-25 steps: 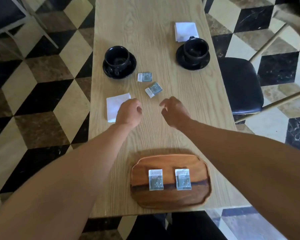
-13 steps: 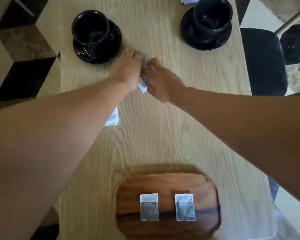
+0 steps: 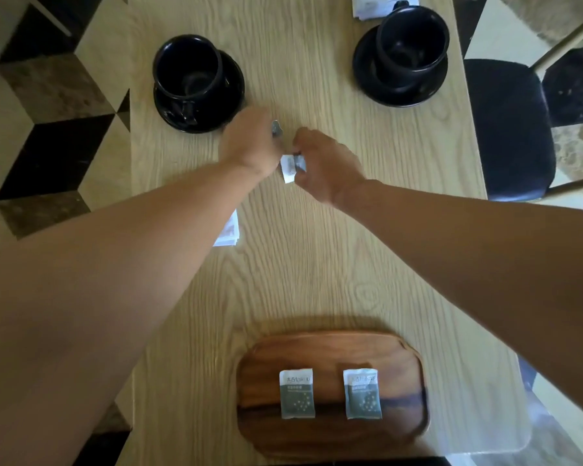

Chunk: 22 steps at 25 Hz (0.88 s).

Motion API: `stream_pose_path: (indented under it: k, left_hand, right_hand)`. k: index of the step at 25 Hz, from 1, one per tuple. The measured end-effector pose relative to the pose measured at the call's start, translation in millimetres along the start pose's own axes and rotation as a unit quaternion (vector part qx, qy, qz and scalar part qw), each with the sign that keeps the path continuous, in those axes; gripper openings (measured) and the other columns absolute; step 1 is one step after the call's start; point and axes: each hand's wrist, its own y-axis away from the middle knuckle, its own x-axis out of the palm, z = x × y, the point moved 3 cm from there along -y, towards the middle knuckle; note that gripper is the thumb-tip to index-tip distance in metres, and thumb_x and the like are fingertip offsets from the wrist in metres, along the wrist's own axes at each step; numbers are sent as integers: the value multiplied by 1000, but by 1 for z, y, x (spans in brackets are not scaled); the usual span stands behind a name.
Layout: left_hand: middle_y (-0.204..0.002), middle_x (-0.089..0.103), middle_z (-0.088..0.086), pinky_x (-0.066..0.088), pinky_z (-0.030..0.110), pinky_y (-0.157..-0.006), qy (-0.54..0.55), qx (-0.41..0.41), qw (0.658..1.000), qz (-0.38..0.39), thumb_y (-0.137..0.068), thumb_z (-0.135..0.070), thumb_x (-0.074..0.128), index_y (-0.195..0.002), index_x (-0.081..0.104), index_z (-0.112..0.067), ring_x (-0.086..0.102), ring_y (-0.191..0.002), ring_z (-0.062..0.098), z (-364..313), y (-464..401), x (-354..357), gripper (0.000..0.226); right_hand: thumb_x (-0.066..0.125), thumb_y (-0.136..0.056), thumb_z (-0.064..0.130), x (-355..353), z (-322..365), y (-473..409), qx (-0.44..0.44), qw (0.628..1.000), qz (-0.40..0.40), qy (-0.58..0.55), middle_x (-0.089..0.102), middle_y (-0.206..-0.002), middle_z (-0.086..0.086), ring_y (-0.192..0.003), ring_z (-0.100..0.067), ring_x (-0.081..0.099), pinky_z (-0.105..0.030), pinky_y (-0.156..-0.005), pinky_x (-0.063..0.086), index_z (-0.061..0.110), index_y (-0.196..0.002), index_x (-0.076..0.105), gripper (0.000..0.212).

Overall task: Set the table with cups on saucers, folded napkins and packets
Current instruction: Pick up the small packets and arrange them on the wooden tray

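Pale wood bench over chequered floor. Your left hand pinches a packet just beside the left cup on its saucer. Your right hand grips another packet mid-bench. Right cup sits on its saucer. Two packets lie on the wooden tray; a napkin peeks from under your left forearm.

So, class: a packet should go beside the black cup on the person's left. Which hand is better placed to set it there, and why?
Probably the left hand: it pinches a packet right beside that cup; the right hand is farther away.
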Motion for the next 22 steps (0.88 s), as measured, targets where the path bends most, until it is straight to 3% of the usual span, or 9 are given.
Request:
stream_pose_path:
  k: [2, 5, 8, 12, 15, 18, 20, 22]
  left_hand:
    - [-75, 50, 1, 33, 31, -56, 44, -47, 998, 5, -87, -13, 54, -74, 44, -11, 49, -73, 23, 6, 14, -3, 16]
    - [-84, 55, 3, 34, 30, -57, 143, -118, 983, 10, -86, -15, 60, -87, 55, -10, 52, -78, 20, 14, 39, -5, 7]
    - [-79, 56, 8, 38, 29, -55, 284, -203, 937, 29, -83, -10, 63, -80, 57, -11, 53, -67, 18, 20, 74, -8, 6]
    - [-73, 71, 15, 41, 25, -43, 420, -253, 867, 88, -84, -10, 67, -87, 68, -4, 63, -48, 20, 21, 142, -9, 7]
    - [-77, 75, 18, 50, 29, -46, 492, -257, 823, 123, -87, -4, 70, -98, 62, -3, 76, -65, 27, 21, 199, -8, 14]
    - [-95, 73, 21, 54, 32, -52, 525, -275, 790, 155, -86, 5, 68, -110, 58, 0, 75, -71, 30, 25, 249, -7, 27]
    - [-101, 69, 25, 57, 37, -61, 590, -287, 736, 167, -85, 14, 63, -119, 56, -1, 72, -74, 34, 29, 277, -4, 38]
    - [-106, 68, 29, 61, 43, -75, 622, -289, 707, 175, -84, 18, 61, -120, 57, 0, 72, -81, 38, 33, 303, 1, 41]
  right_hand:
    - [60, -92, 13, -5, -9, 12, 61, 997, -11, -46, 64, -95, -3, -77, -24, 65, -41, -63, 58, 17, -111, 54, 20]
    - [63, -92, 13, -8, -24, 38, 135, 984, -16, -115, 67, -98, -2, -79, -21, 66, -35, -59, 59, 18, -116, 60, 24]
    - [66, -91, 17, -11, -25, 71, 188, 970, -15, -157, 64, -100, 3, -80, -14, 62, -23, -54, 48, 18, -118, 66, 27]
    - [68, -90, 23, -6, -18, 125, 256, 935, -27, -243, 67, -91, 0, -71, -17, 66, -27, -56, 53, 22, -98, 68, 9]
    - [67, -88, 30, 5, -9, 163, 300, 903, -32, -307, 70, -84, -2, -54, -14, 60, -25, -47, 47, 23, -89, 66, 7]
    - [66, -92, 29, 15, 1, 204, 332, 885, -21, -326, 68, -76, -4, -37, -13, 52, -20, -36, 39, 24, -84, 62, 10]
    - [65, -95, 24, 25, 1, 232, 354, 864, -23, -357, 66, -72, -5, -30, -13, 50, -18, -32, 36, 21, -89, 63, 7]
    - [66, -94, 21, 34, 0, 260, 373, 851, -29, -368, 66, -67, -7, -26, -13, 47, -19, -33, 37, 17, -97, 66, 6]
